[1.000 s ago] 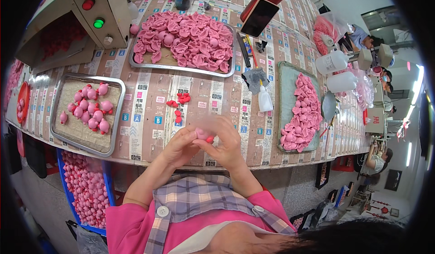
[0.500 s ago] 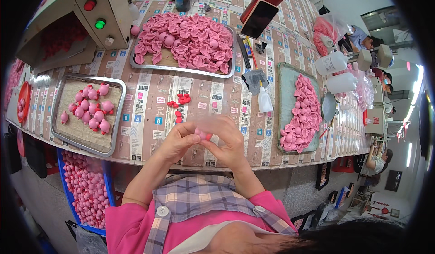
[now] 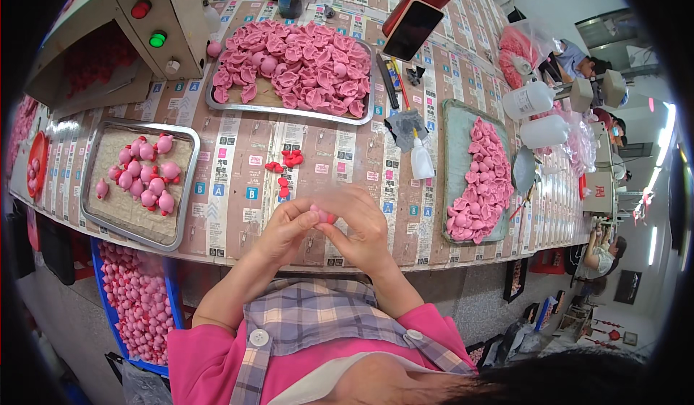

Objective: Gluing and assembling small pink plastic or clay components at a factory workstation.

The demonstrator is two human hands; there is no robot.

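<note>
Close to the table's front edge, my left hand [image 3: 288, 229] and my right hand [image 3: 361, 233] meet around a small pink-and-red rounded plastic piece [image 3: 318, 214]. Thumb and fingers of the left pinch its pink part. The right thumb and fingers press at its red end, and the right fingers are partly smeared by motion. Just beyond my hands lie several small red plastic parts [image 3: 291, 159]. To the left, a metal tray [image 3: 184, 210] lined with brown paper bears several pink balls with red parts [image 3: 148, 168]. Pink curved shells [image 3: 311, 65] heap a larger tray [image 3: 253, 106] at the back.
On the right, a green tray [image 3: 454, 166] holds more pink pieces. Beside it are a white squeeze bottle [image 3: 421, 161] and a knife [image 3: 387, 81]. A phone [image 3: 413, 31] stands behind. A machine [image 3: 173, 29] fills the back left; a blue crate [image 3: 105, 300] sits below the table. People sit far right.
My hands stay in nearly the same place around the small piece, with slight finger movement. The whole view has shifted a little; the trays and loose parts lie as before.
</note>
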